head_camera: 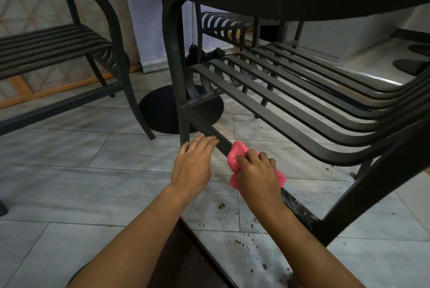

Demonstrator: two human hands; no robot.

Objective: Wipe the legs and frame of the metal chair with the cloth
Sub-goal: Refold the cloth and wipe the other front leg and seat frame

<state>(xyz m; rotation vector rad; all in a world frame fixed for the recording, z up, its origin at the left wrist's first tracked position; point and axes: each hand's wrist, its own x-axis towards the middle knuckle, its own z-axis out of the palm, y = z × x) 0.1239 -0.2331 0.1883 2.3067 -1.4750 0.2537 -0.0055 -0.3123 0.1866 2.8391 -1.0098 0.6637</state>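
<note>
Rail [204, 128] is what the coming move turns on: this low side bar of the chair [279, 92] runs diagonally from the front leg [176, 83], far and left, down toward the rear leg [363, 197], near and right. Its long axis passes right under both hands.

Right hand [258, 171] is on the rail about midway, fingers [252, 156] clenched around the pink cloth [235, 155], which is bunched and pressed against the bar. Left hand [195, 162] sits just beside it, farther along toward the front leg, fingers [206, 141] released and laid flat, tips touching the rail; it looks to be steadying the chair and grips nothing.

From the cloth, the stretch toward the rear leg shows pale speckled grime, so I judge that part still needs wiping; a stroke along the axis toward the near right would meet it, with nothing but the person's own forearm over it. A stroke the other way would run into the left hand first, then the front leg joint.

Around: the slatted seat [302, 83] overhangs the rail, so room above is limited. A round table base [162, 113] stands behind the front leg, a second chair [69, 55] well apart to the left, a third one [232, 22] beyond. Brown crumbs [221, 205] dot the floor [69, 183] under the rail.
</note>
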